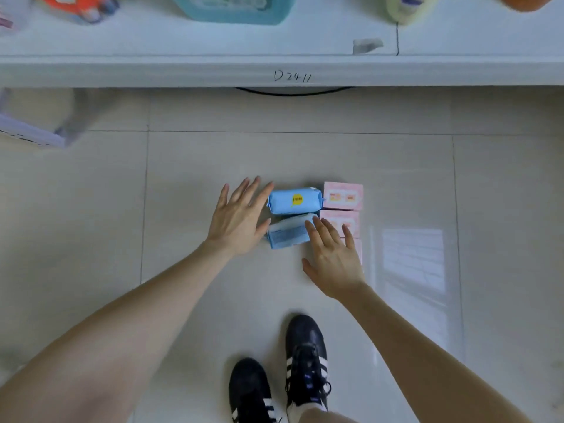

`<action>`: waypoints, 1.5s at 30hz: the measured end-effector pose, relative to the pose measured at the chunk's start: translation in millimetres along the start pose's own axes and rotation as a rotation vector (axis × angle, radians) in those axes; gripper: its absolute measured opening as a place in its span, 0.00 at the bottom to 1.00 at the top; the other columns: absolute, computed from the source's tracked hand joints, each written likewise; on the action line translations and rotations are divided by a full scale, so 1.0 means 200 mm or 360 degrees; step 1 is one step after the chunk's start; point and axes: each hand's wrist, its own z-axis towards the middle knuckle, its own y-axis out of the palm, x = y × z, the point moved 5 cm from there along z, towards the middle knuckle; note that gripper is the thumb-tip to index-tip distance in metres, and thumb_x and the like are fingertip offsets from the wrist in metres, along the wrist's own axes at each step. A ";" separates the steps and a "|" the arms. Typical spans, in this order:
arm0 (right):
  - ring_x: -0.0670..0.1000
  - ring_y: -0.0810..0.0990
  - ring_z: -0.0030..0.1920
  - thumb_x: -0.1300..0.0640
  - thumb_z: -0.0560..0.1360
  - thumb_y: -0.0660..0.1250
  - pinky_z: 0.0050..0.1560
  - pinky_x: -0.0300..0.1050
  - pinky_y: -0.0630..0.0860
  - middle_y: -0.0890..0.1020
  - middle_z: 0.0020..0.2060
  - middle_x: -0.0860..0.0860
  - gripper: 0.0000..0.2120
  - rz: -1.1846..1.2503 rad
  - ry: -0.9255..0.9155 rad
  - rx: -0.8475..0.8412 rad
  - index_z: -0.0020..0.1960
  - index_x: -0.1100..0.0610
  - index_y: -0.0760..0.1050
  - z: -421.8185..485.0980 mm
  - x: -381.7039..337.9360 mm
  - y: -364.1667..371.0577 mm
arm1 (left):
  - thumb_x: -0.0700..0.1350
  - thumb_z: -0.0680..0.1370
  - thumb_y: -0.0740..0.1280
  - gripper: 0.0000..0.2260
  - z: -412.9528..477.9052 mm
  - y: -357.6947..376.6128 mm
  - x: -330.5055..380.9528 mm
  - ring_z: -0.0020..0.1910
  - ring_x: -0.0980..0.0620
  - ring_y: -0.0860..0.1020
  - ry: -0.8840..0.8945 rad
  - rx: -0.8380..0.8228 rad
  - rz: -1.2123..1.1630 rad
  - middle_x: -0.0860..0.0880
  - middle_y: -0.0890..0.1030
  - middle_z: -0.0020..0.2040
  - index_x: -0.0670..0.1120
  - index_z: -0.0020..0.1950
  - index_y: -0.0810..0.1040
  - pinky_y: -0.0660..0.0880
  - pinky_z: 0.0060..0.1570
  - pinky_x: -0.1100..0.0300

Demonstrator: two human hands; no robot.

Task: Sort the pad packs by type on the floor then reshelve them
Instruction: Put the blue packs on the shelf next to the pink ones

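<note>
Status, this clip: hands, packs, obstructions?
Both open: left hand beside blue packs, right hand over pink packs. Grouped by colour on floor. Nothing blocking.

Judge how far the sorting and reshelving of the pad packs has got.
Done: the packs look sorted on the floor, two blue packs beside a column of pink packs. In hand: left hand and right hand, both open, flank the lower blue pack, gripping nothing. Left: all reshelving; every pack lies below the shelf.
</note>
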 end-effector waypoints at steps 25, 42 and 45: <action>0.61 0.78 0.46 0.71 0.58 0.71 0.47 0.51 0.76 0.81 0.46 0.57 0.22 0.0430 -0.0025 0.0269 0.51 0.62 0.78 0.16 0.02 0.08 | 0.40 0.77 0.69 0.16 0.29 0.11 -0.04 0.51 0.39 0.77 0.0180 -0.0059 -0.0458 0.44 0.75 0.60 0.41 0.63 0.71 0.74 0.48 0.46; 0.55 0.75 0.50 0.63 0.68 0.70 0.42 0.45 0.69 0.75 0.54 0.52 0.20 0.1049 0.0224 0.0060 0.58 0.58 0.73 -0.35 -0.08 -0.78 | 0.39 0.72 0.74 0.17 -0.30 -0.82 -0.03 0.48 0.39 0.77 -0.0259 0.0182 -0.0681 0.42 0.78 0.54 0.40 0.58 0.75 0.70 0.44 0.53; 0.54 0.75 0.51 0.62 0.68 0.70 0.45 0.47 0.73 0.75 0.54 0.50 0.19 0.1026 0.0208 0.0068 0.58 0.56 0.73 -0.47 -0.11 -1.00 | 0.39 0.72 0.74 0.17 -0.43 -1.05 0.00 0.49 0.40 0.77 -0.0294 0.0221 -0.0726 0.43 0.79 0.53 0.40 0.59 0.76 0.71 0.45 0.53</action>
